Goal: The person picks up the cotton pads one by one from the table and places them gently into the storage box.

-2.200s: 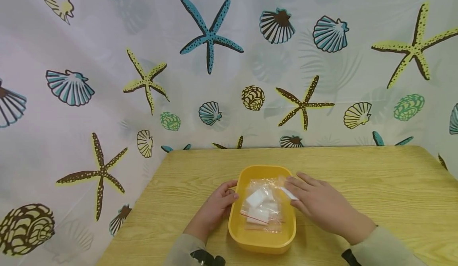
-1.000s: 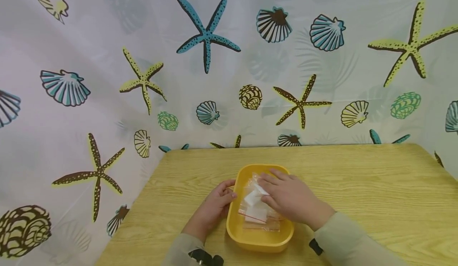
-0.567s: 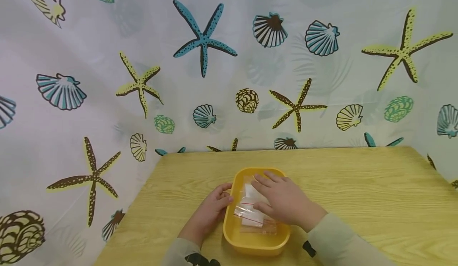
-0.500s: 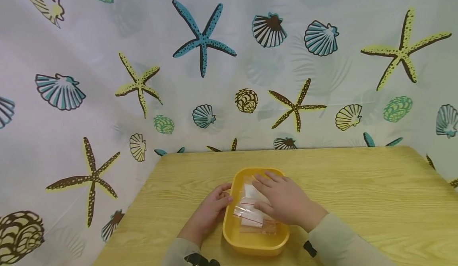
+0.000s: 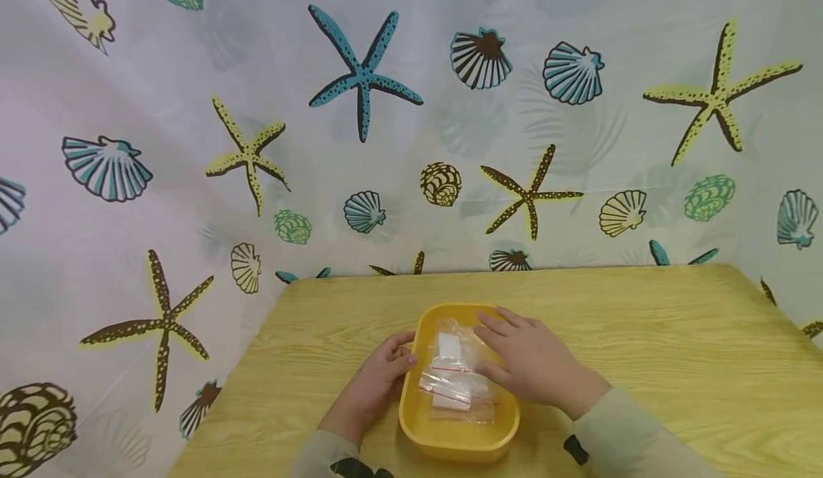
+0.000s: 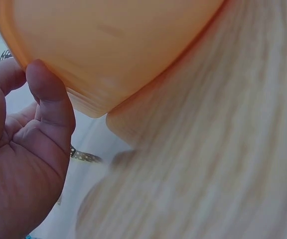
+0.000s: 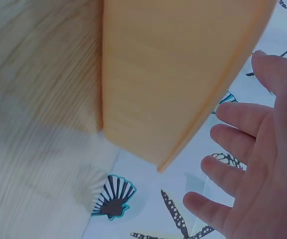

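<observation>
A yellow plastic tray stands on the table with several small clear zip bags in it, overlapping one another and holding white pieces. My left hand grips the tray's left rim; in the left wrist view its thumb lies against the tray wall near the rim. Over the tray's right rim hovers my right hand, fingers spread and fairly straight, palm down, holding nothing. From the right wrist view, its fingertips point toward the tray's outer wall, at rim height.
The wood-grain table stretches to both sides and behind the tray. A white curtain printed with starfish and shells hangs at the back and left, meeting the table's far edge.
My right hand came in over the bags carrying a bag, laid it among the others, and has drawn back to the right with fingers spread. The left hand stays at the tray's left rim.
</observation>
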Available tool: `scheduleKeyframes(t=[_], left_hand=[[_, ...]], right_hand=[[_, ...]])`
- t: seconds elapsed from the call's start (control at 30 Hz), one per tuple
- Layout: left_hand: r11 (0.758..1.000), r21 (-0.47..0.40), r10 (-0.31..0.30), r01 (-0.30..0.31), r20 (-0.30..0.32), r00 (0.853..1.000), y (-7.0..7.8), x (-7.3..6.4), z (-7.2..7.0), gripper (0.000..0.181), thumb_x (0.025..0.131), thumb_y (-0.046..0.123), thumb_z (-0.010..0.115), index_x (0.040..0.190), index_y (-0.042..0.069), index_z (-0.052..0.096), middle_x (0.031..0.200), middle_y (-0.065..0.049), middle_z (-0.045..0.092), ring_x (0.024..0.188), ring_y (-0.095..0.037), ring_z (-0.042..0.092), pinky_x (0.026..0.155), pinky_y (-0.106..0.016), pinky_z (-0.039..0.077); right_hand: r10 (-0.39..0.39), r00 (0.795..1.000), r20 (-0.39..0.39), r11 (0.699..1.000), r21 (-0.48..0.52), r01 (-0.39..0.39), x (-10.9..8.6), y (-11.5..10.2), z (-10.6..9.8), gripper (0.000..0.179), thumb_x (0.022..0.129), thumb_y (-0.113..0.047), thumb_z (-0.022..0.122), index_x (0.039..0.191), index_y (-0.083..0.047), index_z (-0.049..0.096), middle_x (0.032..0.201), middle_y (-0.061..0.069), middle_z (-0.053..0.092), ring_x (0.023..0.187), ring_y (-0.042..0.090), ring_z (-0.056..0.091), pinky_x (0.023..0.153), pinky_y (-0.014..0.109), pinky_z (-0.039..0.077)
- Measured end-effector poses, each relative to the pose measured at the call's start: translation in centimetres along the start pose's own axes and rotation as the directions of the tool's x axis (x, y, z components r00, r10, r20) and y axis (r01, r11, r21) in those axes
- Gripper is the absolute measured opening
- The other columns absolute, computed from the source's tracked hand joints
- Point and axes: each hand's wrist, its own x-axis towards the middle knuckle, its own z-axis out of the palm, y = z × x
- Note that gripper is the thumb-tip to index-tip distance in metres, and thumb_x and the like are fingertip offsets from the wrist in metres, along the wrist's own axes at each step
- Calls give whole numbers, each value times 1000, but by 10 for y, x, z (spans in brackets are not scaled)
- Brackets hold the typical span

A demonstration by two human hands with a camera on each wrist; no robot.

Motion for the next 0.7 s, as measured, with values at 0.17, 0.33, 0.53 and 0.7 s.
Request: scheduleKeyframes(t=[0.17, 0.33, 0.53, 0.7], left_hand=[[1000, 6, 18, -18, -6, 1000, 2, 4, -1, 57, 102, 19, 60, 152, 5, 37, 109, -15, 53, 94, -21, 58, 83, -31, 55], [1000, -10, 18, -18, -8, 1000, 1, 3, -2, 56, 103, 17, 59, 152, 3, 36, 109, -14, 54, 95, -21, 59, 83, -31, 55], [1000, 10, 12, -11, -33, 999, -2, -1, -3, 55, 102, 16, 60, 151, 4, 39, 109, -14, 53, 95, -21, 57, 83, -31, 54], [999, 50, 8, -6, -44, 999, 3, 0, -6, 55, 101, 20, 61, 151, 7, 41, 112, -16, 54, 99, -24, 57, 87, -32, 53]], right_hand=[[10, 999, -32, 1000, -28, -11, -12, 16, -3, 61, 102, -50, 53, 149, -10, 52, 157, 9, 41, 146, 36, 33, 110, 59, 35], [45, 998, -49, 999, -11, -46, -30, 31, -3, 59, 102, -48, 54, 146, -8, 55, 156, 11, 43, 144, 38, 35, 107, 61, 37], [115, 992, -54, 993, 14, -115, -45, 46, -2, 64, 103, -55, 47, 147, -8, 54, 158, 10, 41, 144, 39, 34, 105, 64, 37], [151, 987, -52, 989, 10, -150, -50, 54, -7, 71, 103, -62, 39, 146, -8, 55, 158, 12, 40, 144, 41, 34, 105, 65, 37]])
